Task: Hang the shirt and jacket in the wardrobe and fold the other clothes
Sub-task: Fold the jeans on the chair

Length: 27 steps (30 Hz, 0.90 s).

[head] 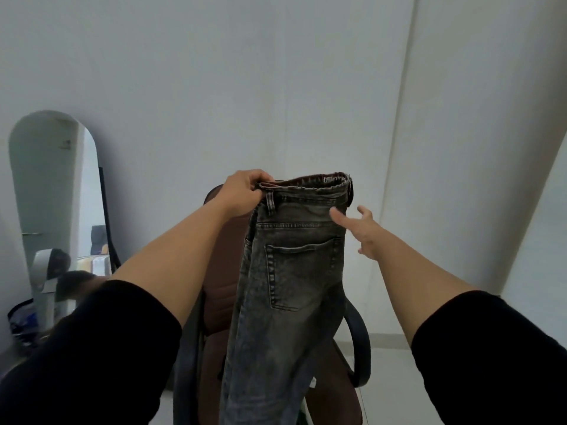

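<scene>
A pair of faded grey jeans (pixel 288 271) hangs lengthwise in front of me, back pocket facing me, legs dropping out of view at the bottom. My left hand (pixel 242 191) grips the left end of the waistband and holds the jeans up. My right hand (pixel 359 231) is open beside the right side of the jeans, just below the waistband, fingers spread and not gripping the cloth. Both arms wear black sleeves pushed up above the forearms.
A brown office chair (pixel 224 271) with black armrests (pixel 359 342) stands right behind the jeans. A tall arched mirror (pixel 52 194) leans on the white wall at left, with a dark basket (pixel 21 329) at its foot. A wall corner lies to the right.
</scene>
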Available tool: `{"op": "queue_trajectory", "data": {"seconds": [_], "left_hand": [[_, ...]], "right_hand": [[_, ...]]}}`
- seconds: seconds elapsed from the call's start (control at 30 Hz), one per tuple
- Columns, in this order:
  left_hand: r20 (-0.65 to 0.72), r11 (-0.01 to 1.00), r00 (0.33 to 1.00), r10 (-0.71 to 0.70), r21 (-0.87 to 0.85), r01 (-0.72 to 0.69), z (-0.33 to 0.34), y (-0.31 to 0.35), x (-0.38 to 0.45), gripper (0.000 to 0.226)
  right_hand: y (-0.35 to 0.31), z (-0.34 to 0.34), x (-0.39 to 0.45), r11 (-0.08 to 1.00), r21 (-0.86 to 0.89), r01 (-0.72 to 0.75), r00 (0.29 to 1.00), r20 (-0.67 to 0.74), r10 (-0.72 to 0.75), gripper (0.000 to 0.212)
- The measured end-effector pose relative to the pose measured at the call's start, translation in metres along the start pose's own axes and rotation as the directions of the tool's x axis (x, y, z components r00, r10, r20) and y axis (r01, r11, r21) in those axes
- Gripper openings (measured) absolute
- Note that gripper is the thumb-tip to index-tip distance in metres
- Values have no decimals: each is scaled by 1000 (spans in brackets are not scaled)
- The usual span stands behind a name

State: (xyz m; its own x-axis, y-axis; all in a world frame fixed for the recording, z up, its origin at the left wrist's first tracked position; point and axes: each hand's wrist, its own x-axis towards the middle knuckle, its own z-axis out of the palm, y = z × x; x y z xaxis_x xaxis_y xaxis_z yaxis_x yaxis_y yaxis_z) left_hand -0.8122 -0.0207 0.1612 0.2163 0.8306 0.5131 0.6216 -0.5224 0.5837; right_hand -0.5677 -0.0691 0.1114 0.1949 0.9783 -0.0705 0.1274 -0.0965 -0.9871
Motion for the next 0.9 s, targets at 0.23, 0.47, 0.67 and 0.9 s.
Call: {"op": "queue_trajectory", "data": {"seconds": [0.23,0.47,0.67,0.9], "left_hand": [[-152,936,985,-84,-352,25,-15,-4,5,23],[171,826,921,-349,-408,389,-15,-40,-20,106],[416,762,847,-332,-410,500,21,-43,-46,59],[299,781,860,-414,-369,505,26,-31,-41,40]], "right_hand": [[-19,17,5,976,68,206,975,71,-210,37],[-71,31,7,917,194,350,934,9,-358,14],[-109,27,13,888,207,411,909,-18,-417,17],[-112,16,25,895,-18,445,882,-163,-442,57]]}}
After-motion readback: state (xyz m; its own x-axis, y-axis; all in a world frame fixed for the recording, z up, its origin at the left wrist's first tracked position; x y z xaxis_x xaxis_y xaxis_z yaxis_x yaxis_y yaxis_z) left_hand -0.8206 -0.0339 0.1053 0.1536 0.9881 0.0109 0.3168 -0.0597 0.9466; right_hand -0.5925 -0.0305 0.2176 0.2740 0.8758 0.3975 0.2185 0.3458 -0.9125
